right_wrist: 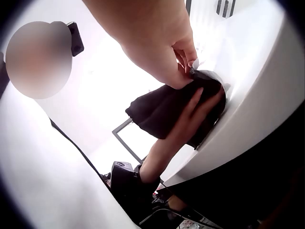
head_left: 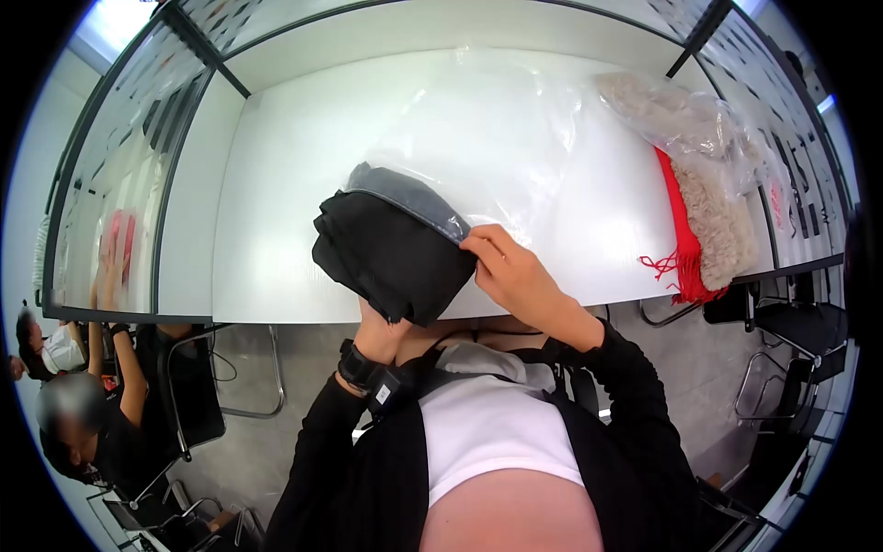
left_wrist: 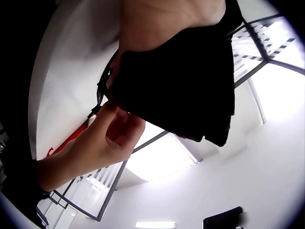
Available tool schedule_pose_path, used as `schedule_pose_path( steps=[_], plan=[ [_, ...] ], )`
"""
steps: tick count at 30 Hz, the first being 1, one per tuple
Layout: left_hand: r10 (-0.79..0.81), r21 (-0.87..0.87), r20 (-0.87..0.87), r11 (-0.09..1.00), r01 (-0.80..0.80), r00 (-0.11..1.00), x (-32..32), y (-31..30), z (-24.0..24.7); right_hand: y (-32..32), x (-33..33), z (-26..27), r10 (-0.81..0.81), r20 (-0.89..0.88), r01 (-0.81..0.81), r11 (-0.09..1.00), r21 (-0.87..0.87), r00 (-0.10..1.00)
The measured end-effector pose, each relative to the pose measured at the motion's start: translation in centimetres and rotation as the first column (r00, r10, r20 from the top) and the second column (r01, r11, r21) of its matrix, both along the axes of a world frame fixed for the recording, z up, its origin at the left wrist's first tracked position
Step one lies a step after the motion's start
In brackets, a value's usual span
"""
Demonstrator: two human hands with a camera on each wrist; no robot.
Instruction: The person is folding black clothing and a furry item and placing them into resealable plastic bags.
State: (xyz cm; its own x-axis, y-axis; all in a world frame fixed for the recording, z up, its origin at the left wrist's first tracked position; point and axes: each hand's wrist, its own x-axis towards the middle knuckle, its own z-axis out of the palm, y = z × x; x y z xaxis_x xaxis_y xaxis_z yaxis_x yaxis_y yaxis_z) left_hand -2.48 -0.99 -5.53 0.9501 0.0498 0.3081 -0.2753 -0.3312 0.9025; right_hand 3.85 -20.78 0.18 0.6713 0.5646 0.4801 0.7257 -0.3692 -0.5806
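Observation:
A folded black garment (head_left: 386, 253) is held over the near part of the table. A clear plastic bag (head_left: 414, 204) covers its far end, where the cloth looks grey and shiny, and the bag's film spreads over the tabletop beyond. From below, my left hand (head_left: 375, 333) supports the garment; in the right wrist view its fingers (right_wrist: 193, 107) lie straight along the cloth. My right hand (head_left: 515, 281) pinches the bag's edge at the garment's right corner between thumb and fingertips. In the left wrist view the garment (left_wrist: 176, 90) hides most of the left fingers.
The white table (head_left: 276, 212) has panels on its sides and back. At its right lie a beige fluffy item (head_left: 713, 212) partly under plastic and a red fringed cloth (head_left: 682, 230). Another person (head_left: 101, 423) sits at the left; black chairs (head_left: 800, 327) stand at the right.

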Motion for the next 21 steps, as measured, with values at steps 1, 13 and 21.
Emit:
schedule_pose_path(
  steps=[1,13,21],
  plan=[
    [0.000,0.016,0.007,1.000,0.000,1.000,0.2,0.0,0.0,0.0,0.0,-0.1,0.018,0.021,-0.018,1.000,0.000,1.000],
    [-0.013,0.067,0.028,0.998,0.011,1.000,1.3,-0.8,-0.3,0.2,-0.2,0.6,0.007,-0.011,-0.008,0.999,-0.053,1.000],
    [-0.209,0.038,-0.148,0.975,0.217,0.967,1.0,-0.1,2.0,2.6,-1.4,0.0,0.163,-0.121,-0.169,0.985,-0.038,0.979]
  ],
)
